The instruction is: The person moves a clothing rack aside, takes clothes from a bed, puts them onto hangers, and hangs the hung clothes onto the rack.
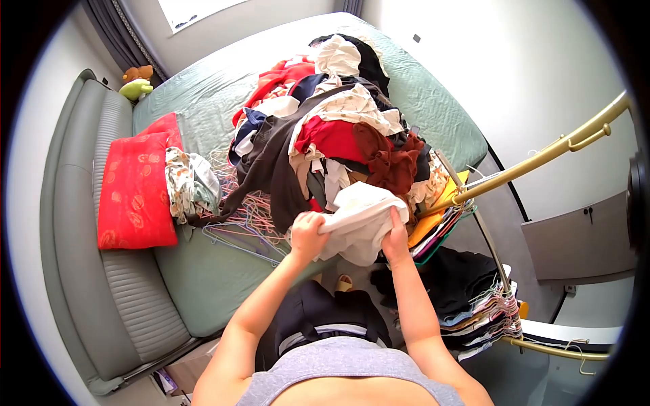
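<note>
A white garment [362, 220] hangs between my two hands in front of my body, at the near edge of the bed. My left hand [309, 237] is closed on its left side. On the right side, my right hand [395, 238] grips the same cloth, the thumb pressed on it. Just beyond the garment lies a large heap of mixed clothes [332, 139], with red, brown, dark grey and patterned pieces. Wire hangers [254, 220] lie tangled on the bed left of my left hand.
A red pillow [139, 193] and a folded patterned cloth [191, 183] lie left on the green bedsheet [210, 291]. A gold clothes rack [542, 155] with hanging clothes [474, 304] stands at right. Soft toys [137, 88] sit at the bed's far left corner.
</note>
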The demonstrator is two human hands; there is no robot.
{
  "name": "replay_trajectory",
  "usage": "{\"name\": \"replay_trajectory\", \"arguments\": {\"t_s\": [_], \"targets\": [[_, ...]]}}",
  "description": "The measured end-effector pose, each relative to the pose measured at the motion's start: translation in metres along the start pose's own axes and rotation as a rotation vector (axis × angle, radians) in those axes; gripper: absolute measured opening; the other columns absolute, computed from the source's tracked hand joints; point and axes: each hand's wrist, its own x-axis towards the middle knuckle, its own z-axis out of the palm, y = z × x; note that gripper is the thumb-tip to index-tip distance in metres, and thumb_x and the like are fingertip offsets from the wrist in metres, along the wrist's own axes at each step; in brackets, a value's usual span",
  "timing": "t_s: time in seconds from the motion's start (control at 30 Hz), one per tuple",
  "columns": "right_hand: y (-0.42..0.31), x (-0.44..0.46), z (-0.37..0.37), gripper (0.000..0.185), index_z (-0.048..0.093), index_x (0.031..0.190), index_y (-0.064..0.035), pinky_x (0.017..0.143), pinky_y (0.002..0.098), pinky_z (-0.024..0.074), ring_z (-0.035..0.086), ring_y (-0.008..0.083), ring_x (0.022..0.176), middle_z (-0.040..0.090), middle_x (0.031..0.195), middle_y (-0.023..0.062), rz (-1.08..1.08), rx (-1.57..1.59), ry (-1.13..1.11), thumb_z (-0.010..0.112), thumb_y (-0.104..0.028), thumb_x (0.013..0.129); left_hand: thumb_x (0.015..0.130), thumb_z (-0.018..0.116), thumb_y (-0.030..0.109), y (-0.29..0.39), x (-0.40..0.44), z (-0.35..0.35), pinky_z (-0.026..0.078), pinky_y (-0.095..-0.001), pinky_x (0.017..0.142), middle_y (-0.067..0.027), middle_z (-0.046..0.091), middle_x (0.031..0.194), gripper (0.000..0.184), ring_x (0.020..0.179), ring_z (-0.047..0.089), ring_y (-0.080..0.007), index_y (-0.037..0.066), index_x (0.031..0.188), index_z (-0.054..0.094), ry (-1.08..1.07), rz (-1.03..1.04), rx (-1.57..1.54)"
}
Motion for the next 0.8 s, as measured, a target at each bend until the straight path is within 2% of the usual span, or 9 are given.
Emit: {"name": "replay_trajectory", "arguments": {"t_s": [0.07,0.2,0.3,0.37,0.43,0.57,0.63,0.7,0.8], "targets": [[-0.005,0.005,-0.004,0.049,0.038,0.13,-0.0036,0.101,0.0355,0.0315,0.043,0.0226,0.118,0.045,0.13,0.0087,-0.019,0.004,0.027,0.041,-0.037,0.095,0.06,0.072,0.006,0.02,-0.022,0.008,0.045,-0.0377,0.059,-0.0105,0.055,0.073,0.026,0.071,0.056,-0.0323,0.006,0.077,0.053,-0.014,-0.022,-0.079],[-0.017,-0.001,0.004,0.051,0.04,0.13,-0.0093,0.103,0.04,0.0299,0.041,0.0247,0.12,0.044,0.131,0.0078,0.076,0.273,-0.087,0.033,-0.045,0.094,0.068,0.074,0.018,0.065,-0.046,0.018,0.046,-0.0382,0.066,-0.0129,0.059,0.079,0.028,0.074,0.059,-0.0327,0.006,0.086,0.056,-0.159,0.03,-0.146],[-0.022,0.001,-0.001,0.053,0.039,0.13,-0.011,0.104,0.0413,0.0287,0.04,0.0252,0.121,0.043,0.132,0.0086,0.139,0.368,-0.183,0.032,-0.048,0.094,0.069,0.075,0.024,0.064,-0.059,0.026,0.047,-0.0381,0.064,-0.014,0.061,0.079,0.033,0.074,0.061,-0.0321,0.006,0.089,0.056,-0.232,-0.355,-0.201],[-0.031,-0.004,0.007,0.054,0.039,0.13,-0.0101,0.104,0.0418,0.0284,0.04,0.026,0.122,0.043,0.132,0.0094,0.186,0.343,-0.205,0.03,-0.049,0.094,0.07,0.075,0.029,0.044,-0.056,0.02,0.046,-0.0374,0.056,-0.0144,0.059,0.068,0.032,0.064,0.061,-0.0316,0.004,0.082,0.057,-0.146,-0.317,-0.067],[-0.032,0.009,-0.004,0.053,0.038,0.13,-0.0051,0.102,0.0384,0.0309,0.042,0.0256,0.119,0.045,0.13,0.0107,0.112,0.104,-0.194,0.033,-0.045,0.094,0.069,0.074,0.026,0.027,-0.04,-0.008,0.045,-0.0378,0.057,-0.012,0.058,0.069,0.026,0.065,0.058,-0.0315,0.005,0.073,0.059,-0.032,-0.278,0.198],[-0.037,0.034,-0.021,0.06,0.039,0.128,0.0019,0.095,0.0327,0.0363,0.047,0.0225,0.111,0.049,0.123,0.0129,-0.009,-0.535,0.013,0.041,-0.046,0.092,0.069,0.07,0.012,0.005,-0.015,-0.061,0.045,-0.0354,0.059,-0.0096,0.058,0.072,0.012,0.067,0.057,-0.0278,0.006,0.074,0.061,0.261,-0.298,0.272],[-0.047,0.025,-0.004,0.061,0.042,0.126,0.0025,0.093,0.0312,0.0378,0.048,0.021,0.108,0.051,0.119,0.0126,-0.058,-0.816,-0.029,0.042,-0.048,0.091,0.071,0.069,0.011,0.013,-0.005,-0.077,0.044,-0.0351,0.057,-0.0102,0.057,0.07,0.012,0.064,0.056,-0.0285,0.004,0.075,0.061,0.333,-0.288,0.285],[-0.04,0.036,-0.01,0.06,0.044,0.125,0.0016,0.092,0.0307,0.0382,0.049,0.0207,0.108,0.053,0.117,0.0123,-0.076,-0.832,-0.1,0.042,-0.049,0.091,0.075,0.065,0.013,0.016,-0.003,-0.086,0.043,-0.0348,0.056,-0.012,0.058,0.072,0.008,0.062,0.056,-0.0296,0.006,0.075,0.062,0.369,-0.303,0.338],[-0.032,0.044,-0.004,0.058,0.045,0.124,-0.0001,0.092,0.0305,0.0383,0.05,0.0206,0.108,0.053,0.116,0.0112,0.022,-0.646,-0.125,0.041,-0.048,0.092,0.083,0.059,0.017,0.019,-0.006,-0.092,0.044,-0.0308,0.057,-0.0078,0.063,0.075,0.011,0.062,0.059,-0.0226,0.007,0.082,0.064,0.078,-0.588,0.361]]}}
